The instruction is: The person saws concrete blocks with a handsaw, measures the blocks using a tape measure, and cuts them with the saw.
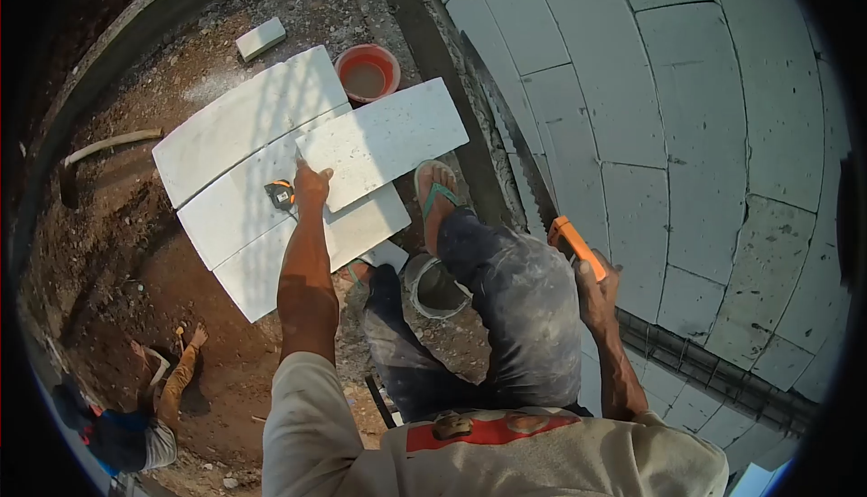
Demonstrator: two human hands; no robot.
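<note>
My right hand (pixel 596 291) is wrapped around the orange handle of a hand saw (pixel 578 248). Its long toothed blade points up and left, in front of the block wall. On the left, my left hand (pixel 312 188) rests at the near left end of a white block (pixel 388 140), fingers closed and thumb apart. Something thin and pale seems to stick out past the fingertips; its kind is too small to tell. Beside that hand a black and orange tape measure (pixel 280 194) lies on the lower white blocks (pixel 257 131). My sandalled foot (pixel 435 192) is at the top block's near edge.
A red bucket (pixel 395 74) with greyish contents stands behind the blocks; a grey bucket (pixel 415 300) sits near my legs. A small block (pixel 261 39) and a hoe (pixel 113 141) lie on the dirt. Another person (pixel 135 425) works at lower left. The block wall (pixel 623 90) rises at right.
</note>
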